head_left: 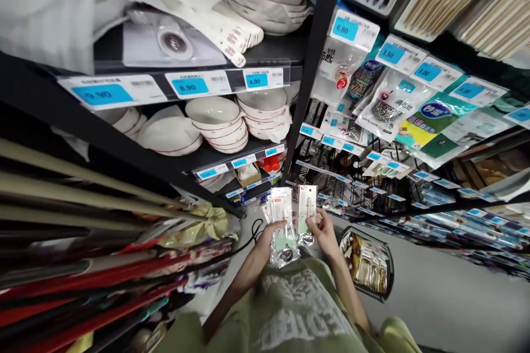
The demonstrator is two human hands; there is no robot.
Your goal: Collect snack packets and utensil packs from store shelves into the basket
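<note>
My left hand (269, 238) is closed on a small stack of clear plastic packets (283, 212) with white and pale green cards inside. A dark round part shows near the bottom of the front packet. To the right of it, my right hand (325, 231) grips one similar packet (307, 207) by its edge, thumb on the front. A thin metal shape shows through its plastic; its exact kind is too small to tell. Both hands are held in front of my green shirt, close together, with a narrow gap between the packets.
Shelves with stacked white bowls (215, 121) and blue price tags stand on the left. Hanging scourer packets (385, 105) fill the rack on the right. A black basket (368, 265) with gold packages sits on the floor at my right. Long poles (83, 193) crowd the lower left.
</note>
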